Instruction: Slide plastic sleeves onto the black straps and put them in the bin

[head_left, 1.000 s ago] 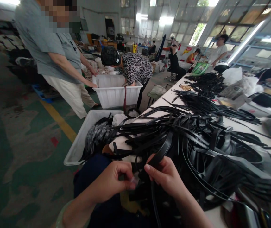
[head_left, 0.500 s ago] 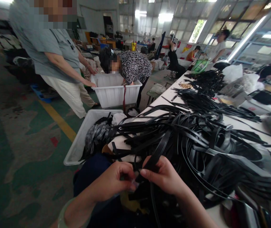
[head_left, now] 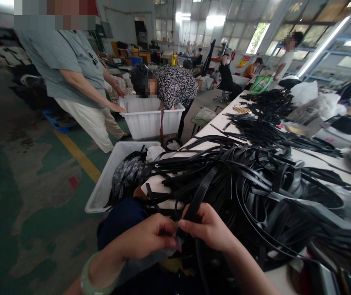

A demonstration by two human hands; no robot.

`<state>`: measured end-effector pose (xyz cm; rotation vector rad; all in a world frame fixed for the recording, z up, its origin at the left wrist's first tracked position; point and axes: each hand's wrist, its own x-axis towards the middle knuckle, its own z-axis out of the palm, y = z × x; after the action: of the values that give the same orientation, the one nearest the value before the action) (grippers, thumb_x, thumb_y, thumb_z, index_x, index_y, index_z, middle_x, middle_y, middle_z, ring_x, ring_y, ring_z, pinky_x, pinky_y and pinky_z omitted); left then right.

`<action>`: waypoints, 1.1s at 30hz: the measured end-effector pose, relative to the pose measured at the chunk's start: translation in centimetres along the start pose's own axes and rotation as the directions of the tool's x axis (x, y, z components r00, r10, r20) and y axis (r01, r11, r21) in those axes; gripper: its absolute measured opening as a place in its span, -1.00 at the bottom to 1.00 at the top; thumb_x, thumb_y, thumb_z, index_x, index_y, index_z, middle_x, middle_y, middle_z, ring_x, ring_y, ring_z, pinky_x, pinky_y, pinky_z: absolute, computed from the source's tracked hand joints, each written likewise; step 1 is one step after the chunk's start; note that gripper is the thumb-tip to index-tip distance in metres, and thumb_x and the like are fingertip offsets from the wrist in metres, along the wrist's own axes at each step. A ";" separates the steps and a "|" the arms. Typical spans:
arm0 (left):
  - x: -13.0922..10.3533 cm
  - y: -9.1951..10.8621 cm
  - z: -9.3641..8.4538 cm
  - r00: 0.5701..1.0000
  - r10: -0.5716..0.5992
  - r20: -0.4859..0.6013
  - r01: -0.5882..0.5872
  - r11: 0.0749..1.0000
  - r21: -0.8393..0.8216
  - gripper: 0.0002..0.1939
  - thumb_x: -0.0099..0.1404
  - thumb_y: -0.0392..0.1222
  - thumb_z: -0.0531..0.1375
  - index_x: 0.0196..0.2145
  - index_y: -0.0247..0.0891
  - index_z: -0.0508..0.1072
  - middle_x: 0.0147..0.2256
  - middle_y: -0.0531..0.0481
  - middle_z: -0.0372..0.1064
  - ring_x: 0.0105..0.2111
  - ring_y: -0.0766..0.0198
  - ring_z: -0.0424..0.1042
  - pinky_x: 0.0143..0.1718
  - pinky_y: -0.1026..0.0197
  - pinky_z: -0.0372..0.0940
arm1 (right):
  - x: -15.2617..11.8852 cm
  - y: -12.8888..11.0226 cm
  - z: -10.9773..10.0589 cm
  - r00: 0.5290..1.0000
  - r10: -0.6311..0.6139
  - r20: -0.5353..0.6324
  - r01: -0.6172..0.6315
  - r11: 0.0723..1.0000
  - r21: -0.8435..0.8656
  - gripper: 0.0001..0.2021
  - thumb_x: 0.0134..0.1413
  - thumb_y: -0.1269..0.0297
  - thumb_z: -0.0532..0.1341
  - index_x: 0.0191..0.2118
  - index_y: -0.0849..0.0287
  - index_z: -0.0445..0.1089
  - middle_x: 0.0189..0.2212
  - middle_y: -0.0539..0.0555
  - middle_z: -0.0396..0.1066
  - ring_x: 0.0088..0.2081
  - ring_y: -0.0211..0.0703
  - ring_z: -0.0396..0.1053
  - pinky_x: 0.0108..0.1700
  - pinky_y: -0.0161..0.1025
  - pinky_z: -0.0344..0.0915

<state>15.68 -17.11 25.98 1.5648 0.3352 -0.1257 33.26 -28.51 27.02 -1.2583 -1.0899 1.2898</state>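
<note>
A flat black strap (head_left: 204,186) is pinched between the thumb and fingers of my right hand (head_left: 208,227), its far part running up onto the pile. Close beside it, my left hand (head_left: 149,237) has its thumb and fingers closed on a thin, clear piece of plastic film (head_left: 179,243). The film reaches the strap's near end, where the fingers hide the exact contact. Both hands are over my lap at the table's near edge. A large tangle of black straps (head_left: 249,164) lies just beyond them, some looped and some straight.
Left of the table is a white bin (head_left: 97,196) with black straps. Behind it, two people handle another white tub (head_left: 151,125). More black pieces (head_left: 267,102), small gold-coloured parts (head_left: 241,110) and plastic bags (head_left: 303,94) lie farther along the white table (head_left: 210,131).
More of the clear plastic film shows under my left hand, which has shifted slightly down. My right hand still grips the strap, in nearly the same place.
</note>
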 end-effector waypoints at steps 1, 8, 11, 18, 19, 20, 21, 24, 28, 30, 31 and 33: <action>0.0 0.0 0.0 1.000 0.003 -0.013 -0.004 1.000 -0.009 -0.78 0.21 -0.09 0.25 -0.32 -0.30 0.57 -0.39 0.02 0.45 -0.36 0.26 0.36 -0.32 0.29 0.22 | -0.1 0.3 0.5 0.999 0.008 -0.049 -0.007 1.000 0.009 -0.67 0.11 0.10 0.28 -0.51 0.21 0.29 -0.62 -0.11 0.14 -0.55 -0.37 0.06 -0.51 -0.36 -0.01; -0.3 -0.1 0.5 0.976 -0.119 -0.180 0.127 0.991 0.032 -0.65 0.24 0.04 0.21 -0.35 -0.36 0.52 -0.40 -0.03 0.48 -0.36 0.24 0.39 -0.32 0.28 0.23 | -0.6 3.3 2.9 0.970 0.034 -0.243 -0.005 0.993 0.121 -0.70 0.06 0.06 0.33 -0.38 0.25 0.41 -0.52 -0.01 0.34 -0.49 -0.30 0.25 -0.44 -0.36 0.16; -0.6 0.1 0.7 0.971 -0.200 -0.131 0.200 0.980 -0.012 -0.62 0.25 0.09 0.19 -0.46 -0.34 0.45 -0.46 -0.03 0.48 -0.42 0.24 0.42 -0.37 0.27 0.25 | -0.1 4.2 2.8 0.940 0.140 -0.310 -0.039 0.950 0.311 -0.59 0.12 -0.08 0.23 -0.24 0.24 0.46 -0.66 -0.12 0.16 -0.62 -0.40 0.02 -0.58 -0.42 -0.06; -0.5 0.5 1.0 0.975 -0.117 -0.190 0.106 0.992 -0.065 -0.57 0.27 0.11 0.16 -0.42 -0.37 0.52 -0.39 -0.09 0.53 -0.39 0.21 0.46 -0.32 0.25 0.30 | -0.2 5.1 4.5 0.943 0.002 -0.334 0.037 0.993 0.112 -0.57 0.10 -0.07 0.25 -0.11 0.19 0.53 -0.55 -0.02 0.27 -0.51 -0.28 0.17 -0.47 -0.35 0.12; -0.6 0.5 1.0 0.975 -0.128 -0.181 0.120 0.991 -0.051 -0.55 0.27 0.13 0.16 -0.43 -0.37 0.52 -0.39 -0.10 0.54 -0.39 0.20 0.47 -0.32 0.25 0.30 | -0.2 5.2 4.4 0.952 0.022 -0.304 0.024 0.989 0.148 -0.56 0.10 -0.07 0.25 -0.08 0.18 0.52 -0.54 -0.02 0.26 -0.51 -0.29 0.17 -0.48 -0.35 0.12; -0.7 0.5 0.9 0.972 -0.164 -0.166 0.159 0.986 -0.044 -0.53 0.27 0.15 0.15 -0.44 -0.37 0.52 -0.41 -0.11 0.54 -0.40 0.18 0.48 -0.34 0.24 0.30 | -0.2 5.2 4.1 0.952 0.061 -0.299 0.005 0.976 0.217 -0.54 0.12 -0.08 0.23 -0.05 0.19 0.51 -0.56 -0.05 0.21 -0.54 -0.32 0.12 -0.52 -0.37 0.07; -0.9 0.5 0.9 0.965 -0.215 -0.149 0.210 0.976 -0.048 -0.52 0.26 0.17 0.16 -0.45 -0.36 0.52 -0.43 -0.12 0.55 -0.41 0.16 0.49 -0.36 0.24 0.31 | -0.2 5.1 3.8 0.941 0.107 -0.321 -0.008 0.955 0.296 -0.52 0.14 -0.09 0.21 -0.04 0.20 0.51 -0.60 -0.09 0.13 -0.58 -0.36 0.04 -0.56 -0.40 0.00; -1.1 0.4 1.0 0.947 -0.292 -0.137 0.283 0.955 -0.086 -0.50 0.22 0.21 0.17 -0.44 -0.36 0.51 -0.44 -0.15 0.56 -0.42 0.13 0.51 -0.39 0.23 0.32 | -0.3 4.9 3.3 0.877 0.157 -0.453 0.025 0.928 0.371 -0.51 0.18 -0.11 0.15 -0.07 0.23 0.52 -0.65 -0.14 -0.03 -0.61 -0.40 -0.10 -0.59 -0.42 -0.12; -0.9 0.5 1.2 0.961 -0.213 -0.175 0.212 0.977 -0.023 -0.47 0.25 0.21 0.14 -0.48 -0.37 0.55 -0.48 -0.12 0.54 -0.46 0.20 0.47 -0.42 0.28 0.26 | -0.7 4.7 3.9 0.955 0.049 -0.293 0.020 0.973 0.228 -0.59 0.07 -0.04 0.29 -0.10 0.18 0.55 -0.52 -0.02 0.26 -0.54 -0.37 0.11 -0.52 -0.40 0.06; -0.9 0.5 1.2 0.959 -0.237 -0.158 0.238 0.971 -0.014 -0.47 0.25 0.21 0.14 -0.47 -0.37 0.55 -0.46 -0.13 0.55 -0.46 0.18 0.48 -0.43 0.28 0.26 | -0.5 4.6 3.6 0.963 0.096 -0.251 0.001 0.933 0.361 -0.56 0.07 -0.06 0.28 -0.10 0.20 0.54 -0.60 -0.08 0.19 -0.62 -0.42 0.00 -0.58 -0.42 -0.04; -0.9 0.4 1.2 0.952 -0.268 -0.148 0.267 0.963 -0.026 -0.49 0.23 0.21 0.15 -0.46 -0.36 0.55 -0.45 -0.14 0.56 -0.44 0.15 0.49 -0.43 0.26 0.28 | -0.4 4.7 3.3 0.952 0.129 -0.278 0.009 0.895 0.446 -0.55 0.09 -0.08 0.25 -0.10 0.21 0.53 -0.66 -0.13 0.08 -0.65 -0.43 -0.10 -0.61 -0.42 -0.12; -0.9 0.4 1.1 0.934 -0.326 -0.144 0.319 0.945 -0.067 -0.50 0.18 0.22 0.20 -0.44 -0.35 0.53 -0.42 -0.16 0.57 -0.41 0.11 0.52 -0.41 0.23 0.31 | -0.2 4.7 2.7 0.911 0.155 -0.381 0.072 0.852 0.519 -0.56 0.15 -0.07 0.19 -0.13 0.23 0.52 -0.72 -0.19 -0.07 -0.67 -0.43 -0.23 -0.63 -0.41 -0.23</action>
<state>15.06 -18.31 26.57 1.4699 0.7126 -0.2521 30.28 -29.08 22.53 -1.0618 -0.3641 1.1730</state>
